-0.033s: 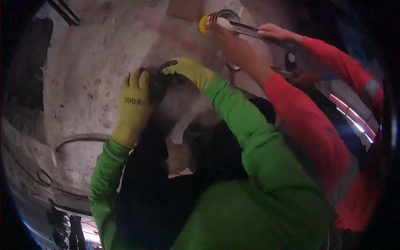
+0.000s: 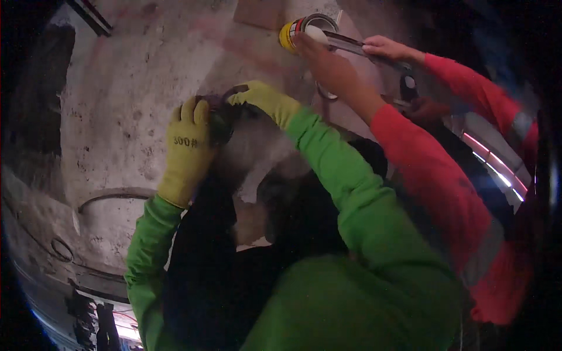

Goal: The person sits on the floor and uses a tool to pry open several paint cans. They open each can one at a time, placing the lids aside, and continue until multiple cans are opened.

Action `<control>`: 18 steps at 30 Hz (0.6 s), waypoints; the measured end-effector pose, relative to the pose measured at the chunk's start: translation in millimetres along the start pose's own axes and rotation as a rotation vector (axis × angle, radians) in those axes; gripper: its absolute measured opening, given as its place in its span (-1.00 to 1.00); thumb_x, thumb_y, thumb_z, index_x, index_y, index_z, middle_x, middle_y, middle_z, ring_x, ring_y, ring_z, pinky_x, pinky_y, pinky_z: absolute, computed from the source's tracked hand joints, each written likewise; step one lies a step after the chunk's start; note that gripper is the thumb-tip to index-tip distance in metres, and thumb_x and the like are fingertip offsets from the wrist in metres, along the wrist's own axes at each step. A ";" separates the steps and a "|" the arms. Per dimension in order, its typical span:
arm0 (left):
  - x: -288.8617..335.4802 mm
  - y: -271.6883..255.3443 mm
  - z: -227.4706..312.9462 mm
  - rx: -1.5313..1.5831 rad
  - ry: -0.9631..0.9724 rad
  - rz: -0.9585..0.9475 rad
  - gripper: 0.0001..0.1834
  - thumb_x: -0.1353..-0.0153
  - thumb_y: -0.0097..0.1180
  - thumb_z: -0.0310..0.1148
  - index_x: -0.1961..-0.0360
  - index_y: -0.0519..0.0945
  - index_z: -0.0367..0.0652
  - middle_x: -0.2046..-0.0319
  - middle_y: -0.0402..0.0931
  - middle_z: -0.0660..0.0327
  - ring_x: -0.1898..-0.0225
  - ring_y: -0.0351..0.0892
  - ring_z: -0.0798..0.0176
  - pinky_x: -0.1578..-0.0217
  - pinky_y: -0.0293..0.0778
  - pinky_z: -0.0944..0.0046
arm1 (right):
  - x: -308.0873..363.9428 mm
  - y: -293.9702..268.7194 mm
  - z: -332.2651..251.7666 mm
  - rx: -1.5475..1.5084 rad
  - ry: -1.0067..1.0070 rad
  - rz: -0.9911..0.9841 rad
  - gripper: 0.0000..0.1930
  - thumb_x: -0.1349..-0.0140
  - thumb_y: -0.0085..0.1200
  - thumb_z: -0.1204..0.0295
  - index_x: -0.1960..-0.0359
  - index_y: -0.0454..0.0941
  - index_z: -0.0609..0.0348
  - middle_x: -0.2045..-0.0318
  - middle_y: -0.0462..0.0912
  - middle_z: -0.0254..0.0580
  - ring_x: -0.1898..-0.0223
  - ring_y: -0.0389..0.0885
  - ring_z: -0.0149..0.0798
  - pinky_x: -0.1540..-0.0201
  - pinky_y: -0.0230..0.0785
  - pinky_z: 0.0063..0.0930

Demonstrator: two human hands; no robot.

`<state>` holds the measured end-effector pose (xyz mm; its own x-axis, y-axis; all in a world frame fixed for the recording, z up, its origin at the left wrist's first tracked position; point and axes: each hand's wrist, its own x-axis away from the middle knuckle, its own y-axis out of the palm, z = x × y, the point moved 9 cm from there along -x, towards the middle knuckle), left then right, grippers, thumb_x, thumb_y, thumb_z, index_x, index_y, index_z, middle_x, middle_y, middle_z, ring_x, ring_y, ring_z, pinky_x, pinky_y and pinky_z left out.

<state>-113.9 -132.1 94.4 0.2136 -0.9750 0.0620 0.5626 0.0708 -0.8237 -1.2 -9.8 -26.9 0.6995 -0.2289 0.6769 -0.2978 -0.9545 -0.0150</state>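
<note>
My left hand (image 2: 187, 146), in a yellow glove, is closed round the side of a dark, rounded object (image 2: 220, 124). Its kind is lost in shadow; a greenish tint shows on its body and a purplish tint near its top. My right hand (image 2: 264, 100), gloved alike, reaches in from the right with bent fingers. It grips a dark curved piece (image 2: 235, 90) at the object's upper right edge. Whether that piece is part of the object, I cannot tell. Both fingertips and the object's underside are partly hidden.
Close on my right, a co-worker's bare hands (image 2: 380, 47) in red sleeves hold a dark bar-like tool by a yellow-banded can (image 2: 291, 35). A brown flat piece (image 2: 257, 13) lies beyond on the stained floor (image 2: 129, 88). A dark hose (image 2: 111, 195) curves at left.
</note>
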 end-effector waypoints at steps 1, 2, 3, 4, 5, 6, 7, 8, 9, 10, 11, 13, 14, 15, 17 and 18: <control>2.2 -0.3 -0.3 0.001 -0.004 -0.002 -0.26 -0.08 0.43 -0.27 -0.26 0.40 -0.25 -0.22 0.45 -0.13 -0.16 0.45 -0.33 -0.20 0.45 -0.16 | 7.7 4.7 -11.0 -0.050 -0.002 0.000 -0.64 -0.26 0.25 0.26 0.00 0.74 0.21 0.15 0.79 0.01 0.13 0.74 -0.02 0.05 0.52 -0.14; 3.1 0.0 -1.9 -0.014 -0.013 -0.008 -0.27 -0.09 0.42 -0.27 -0.26 0.40 -0.25 -0.22 0.46 -0.13 -0.16 0.45 -0.33 -0.19 0.45 -0.16 | 15.0 10.1 -27.0 -0.103 -0.011 -0.003 -0.64 -0.28 0.23 0.27 -0.02 0.72 0.23 0.17 0.78 0.01 0.16 0.72 -0.03 0.08 0.51 -0.14; 2.5 2.6 -3.3 -0.028 -0.016 -0.015 -0.27 -0.10 0.42 -0.28 -0.26 0.40 -0.25 -0.21 0.46 -0.13 -0.16 0.45 -0.32 -0.19 0.45 -0.16 | 25.7 9.1 -48.7 0.078 -0.039 0.026 -0.64 -0.27 0.23 0.27 -0.02 0.72 0.22 0.17 0.77 0.02 0.16 0.72 -0.01 0.07 0.51 -0.12; 4.3 3.4 -4.9 -0.042 -0.029 -0.024 -0.28 -0.10 0.41 -0.28 -0.27 0.40 -0.25 -0.20 0.46 -0.12 -0.15 0.45 -0.32 -0.18 0.46 -0.16 | 38.7 8.1 -71.9 0.257 -0.068 0.046 -0.63 -0.27 0.23 0.27 -0.03 0.72 0.22 0.17 0.77 0.03 0.17 0.72 0.00 0.06 0.51 -0.11; 4.0 1.4 -3.3 -0.042 -0.022 -0.032 -0.29 -0.11 0.40 -0.29 -0.27 0.40 -0.25 -0.21 0.46 -0.12 -0.15 0.45 -0.32 -0.18 0.46 -0.15 | 46.9 5.4 -84.9 0.439 -0.095 0.074 -0.63 -0.26 0.23 0.28 -0.03 0.71 0.21 0.18 0.77 0.04 0.17 0.71 0.02 0.05 0.51 -0.09; 3.7 -1.0 -1.3 -0.042 -0.016 -0.040 -0.30 -0.12 0.38 -0.30 -0.27 0.40 -0.25 -0.21 0.45 -0.11 -0.15 0.45 -0.32 -0.17 0.46 -0.15 | 48.3 8.9 -89.1 0.572 -0.159 0.070 -0.62 -0.25 0.24 0.27 -0.04 0.71 0.21 0.18 0.76 0.04 0.15 0.71 0.03 0.03 0.51 -0.08; 4.3 -1.0 0.7 -0.038 -0.009 -0.052 -0.31 -0.13 0.37 -0.30 -0.27 0.40 -0.25 -0.21 0.45 -0.10 -0.15 0.45 -0.32 -0.16 0.47 -0.15 | 50.0 15.1 -89.0 0.703 -0.218 0.066 -0.60 -0.24 0.25 0.27 -0.05 0.70 0.21 0.19 0.76 0.04 0.14 0.71 0.05 0.01 0.51 -0.07; 3.5 -0.6 1.8 -0.023 -0.005 -0.045 -0.30 -0.13 0.36 -0.31 -0.28 0.40 -0.25 -0.21 0.45 -0.10 -0.15 0.45 -0.32 -0.16 0.47 -0.15 | 52.0 22.1 -88.0 0.833 -0.278 0.062 -0.59 -0.22 0.26 0.26 -0.06 0.69 0.21 0.20 0.75 0.05 0.12 0.71 0.06 0.00 0.51 -0.05; 1.5 1.3 2.6 -0.008 -0.003 -0.038 -0.30 -0.12 0.36 -0.31 -0.28 0.39 -0.25 -0.21 0.45 -0.10 -0.15 0.45 -0.32 -0.16 0.47 -0.15 | 54.2 23.5 -85.0 0.877 -0.305 0.112 -0.59 -0.23 0.26 0.26 -0.06 0.68 0.21 0.21 0.75 0.04 0.12 0.71 0.10 -0.01 0.51 -0.03; 0.2 1.7 1.5 -0.004 -0.003 -0.031 -0.29 -0.12 0.36 -0.31 -0.29 0.39 -0.25 -0.22 0.44 -0.11 -0.15 0.45 -0.33 -0.15 0.47 -0.15 | 54.1 27.3 -81.6 0.915 -0.342 0.161 -0.58 -0.23 0.26 0.25 -0.06 0.67 0.22 0.22 0.75 0.03 0.11 0.70 0.13 -0.02 0.50 -0.01; -0.5 0.3 0.9 -0.017 -0.004 -0.025 -0.29 -0.11 0.36 -0.32 -0.28 0.39 -0.26 -0.21 0.45 -0.12 -0.14 0.45 -0.33 -0.15 0.47 -0.15 | 54.3 32.0 -84.8 0.950 -0.380 0.208 -0.58 -0.24 0.26 0.25 -0.07 0.66 0.22 0.22 0.74 0.01 0.10 0.70 0.16 -0.03 0.50 0.01; -3.3 -1.7 3.6 -0.036 0.005 -0.007 -0.29 -0.09 0.36 -0.33 -0.26 0.39 -0.28 -0.20 0.45 -0.13 -0.12 0.46 -0.34 -0.14 0.47 -0.15 | 59.3 18.4 -85.4 0.676 -0.327 0.250 -0.61 -0.27 0.25 0.28 -0.05 0.66 0.24 0.24 0.74 -0.07 0.18 0.72 0.08 0.06 0.54 -0.05; -3.0 -2.3 2.6 -0.034 -0.004 -0.001 -0.26 0.00 0.39 -0.38 -0.25 0.40 -0.26 -0.20 0.46 -0.11 -0.14 0.47 -0.31 -0.13 0.48 -0.15 | 54.0 12.3 -75.1 0.494 -0.229 0.197 -0.63 -0.28 0.25 0.29 -0.04 0.67 0.25 0.25 0.74 -0.11 0.22 0.72 0.02 0.10 0.55 -0.10; -1.7 -1.9 1.3 -0.033 -0.012 0.005 -0.22 0.09 0.41 -0.43 -0.23 0.42 -0.24 -0.20 0.46 -0.08 -0.15 0.48 -0.29 -0.12 0.49 -0.14 | 49.6 8.9 -63.7 0.311 -0.125 0.160 -0.64 -0.29 0.25 0.30 -0.04 0.67 0.25 0.25 0.74 -0.15 0.26 0.72 -0.04 0.14 0.56 -0.14; -2.8 -0.5 3.3 -0.025 -0.007 0.023 -0.17 0.19 0.44 -0.46 -0.22 0.43 -0.22 -0.20 0.46 -0.06 -0.15 0.49 -0.27 -0.11 0.51 -0.14 | 30.7 5.1 -23.4 -0.148 0.216 -0.044 -0.66 -0.32 0.25 0.31 -0.03 0.68 0.26 0.26 0.74 -0.22 0.34 0.71 -0.18 0.21 0.56 -0.27; -2.4 0.2 3.6 -0.022 -0.002 0.031 -0.17 0.19 0.45 -0.45 -0.22 0.43 -0.23 -0.20 0.46 -0.06 -0.15 0.49 -0.27 -0.11 0.50 -0.14 | 28.2 1.2 -19.2 -0.182 0.196 -0.043 -0.67 -0.32 0.26 0.31 -0.01 0.68 0.27 0.26 0.75 -0.21 0.34 0.71 -0.21 0.21 0.56 -0.29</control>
<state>-111.4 -129.0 96.2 0.2321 -0.9720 0.0369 0.5381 0.0967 -0.8373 5.7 -13.8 6.3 0.5799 -0.1306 0.8041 -0.3949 -0.9084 0.1373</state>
